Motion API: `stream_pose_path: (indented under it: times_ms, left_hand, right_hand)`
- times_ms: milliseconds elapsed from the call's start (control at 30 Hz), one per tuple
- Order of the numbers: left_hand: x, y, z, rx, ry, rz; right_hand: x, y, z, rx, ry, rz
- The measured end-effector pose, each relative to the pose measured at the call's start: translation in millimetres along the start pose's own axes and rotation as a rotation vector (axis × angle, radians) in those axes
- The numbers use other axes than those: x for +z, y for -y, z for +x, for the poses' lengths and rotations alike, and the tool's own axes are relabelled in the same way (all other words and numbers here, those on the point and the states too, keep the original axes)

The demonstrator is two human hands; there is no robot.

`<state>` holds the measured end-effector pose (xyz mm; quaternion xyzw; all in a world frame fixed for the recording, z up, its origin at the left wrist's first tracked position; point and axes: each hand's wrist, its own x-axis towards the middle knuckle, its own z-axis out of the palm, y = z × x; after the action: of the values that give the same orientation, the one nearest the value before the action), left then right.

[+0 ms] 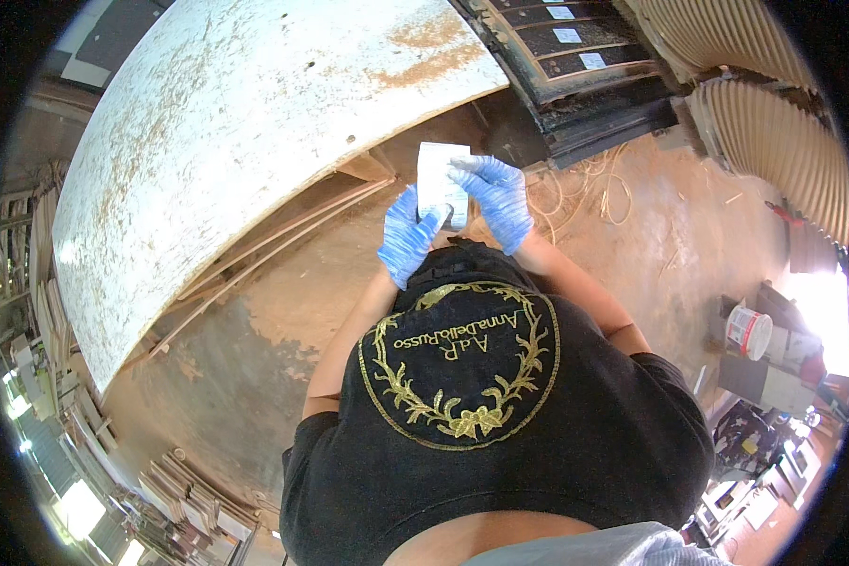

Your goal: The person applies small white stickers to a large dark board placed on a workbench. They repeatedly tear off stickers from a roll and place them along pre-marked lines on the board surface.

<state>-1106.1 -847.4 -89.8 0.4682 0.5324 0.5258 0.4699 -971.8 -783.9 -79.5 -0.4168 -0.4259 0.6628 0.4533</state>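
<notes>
A small white sheet of paper with faint printing is held upright in front of my chest. My left hand, in a blue and white glove, grips its lower left part with the thumb across the front. A dark patch shows at the sheet's lower end; I cannot make out what it is. My right hand, gloved alike, has its fingertips pressed together on the sheet's upper right edge.
A large white-topped table with brown dust stretches ahead and left. Dark panels bearing white labels lie at the far right, near ribbed tan hoses. Loose cord lies on the floor. A white bucket stands at right.
</notes>
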Motion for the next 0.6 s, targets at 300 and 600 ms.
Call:
stream_pose_path:
  times_ms: [300,600]
  left_hand:
    - [37,6,-18,-0.113,-0.051,-0.028]
    - [62,8,-50,-0.079,-0.203,0.02]
  right_hand:
    - [-28,13,-10,0.026,-0.063,-0.065]
    - [-51,5,-30,0.333,0.161,0.112]
